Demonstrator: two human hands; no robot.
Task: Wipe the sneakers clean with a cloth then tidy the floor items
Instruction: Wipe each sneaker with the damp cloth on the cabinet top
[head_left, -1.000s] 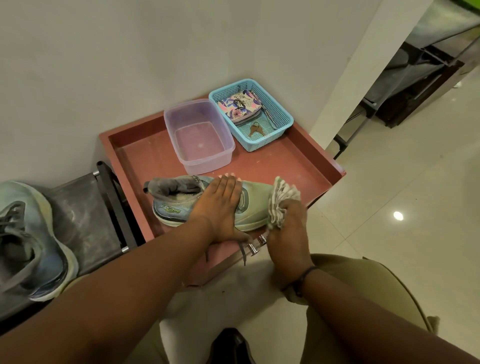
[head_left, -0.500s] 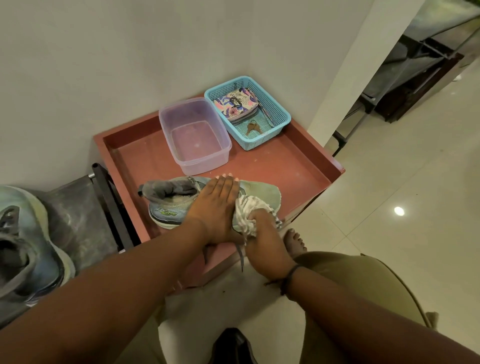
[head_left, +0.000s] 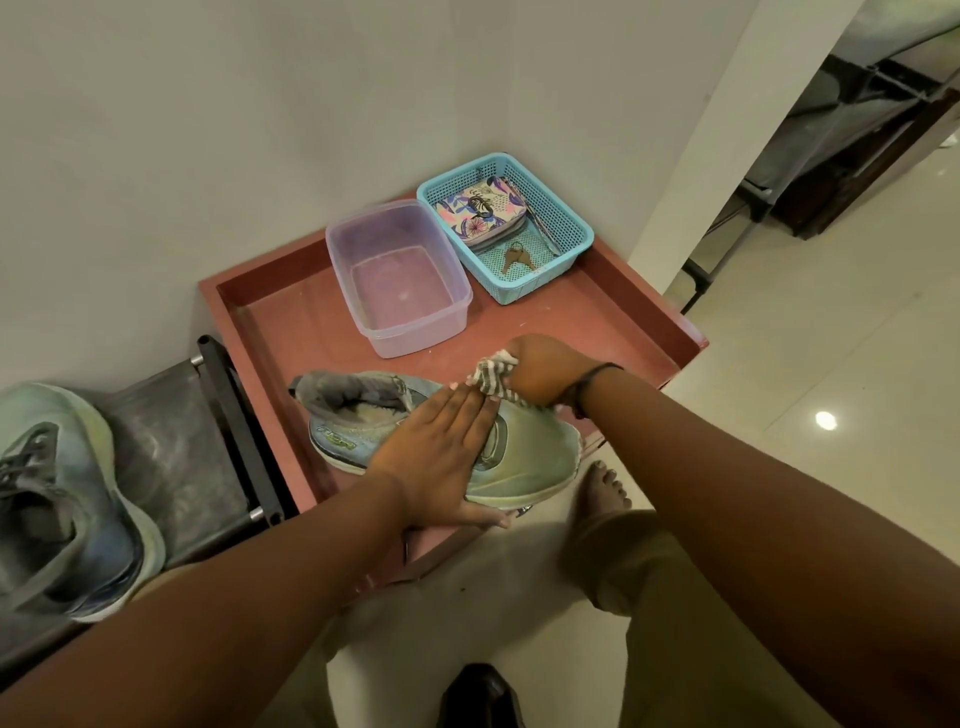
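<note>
My right hand (head_left: 545, 375) clutched the cloth (head_left: 489, 378) against the far side of the sneaker (head_left: 524, 457), which lay on the red tray (head_left: 613, 317); my left hand (head_left: 441, 452) pressed flat on it. I judged wiping midway: the second sneaker (head_left: 62, 493) waited, tidying not begun.

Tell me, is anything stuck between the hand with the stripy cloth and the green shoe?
Nothing visible is. The right hand grips the striped grey-and-white cloth right against the far side of the pale green sneaker. The left hand lies flat on top of the sneaker, beside the cloth, not in its way.
</note>
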